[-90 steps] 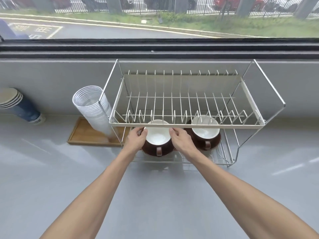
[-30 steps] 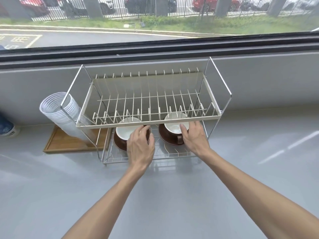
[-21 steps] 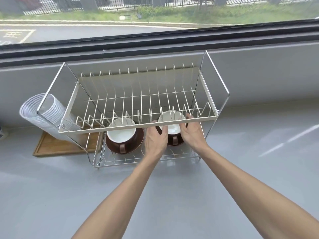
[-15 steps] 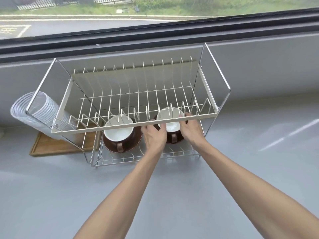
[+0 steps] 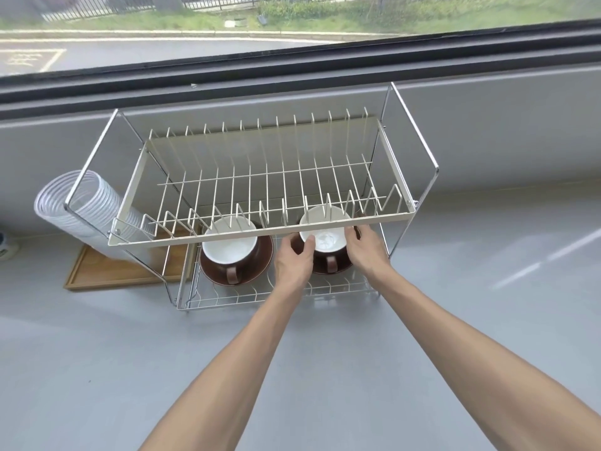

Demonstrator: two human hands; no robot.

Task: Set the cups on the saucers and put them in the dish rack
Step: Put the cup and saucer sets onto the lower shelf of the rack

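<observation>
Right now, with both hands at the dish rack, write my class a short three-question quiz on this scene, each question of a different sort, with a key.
1. True or false: both cups sit on the rack's upper tier.
2. Multiple choice: which cup are the two hands on? A. the left cup B. the right cup C. neither
3. Fill in: the stack of clear plastic cups lies over a ____ tray.

Key
1. False: the left cup and right cup sit on brown saucers on the lower tier of the dish rack; the upper tier holds nothing.
2. B: the left hand and right hand flank it.
3. Wooden: plastic cups, tray.
</observation>
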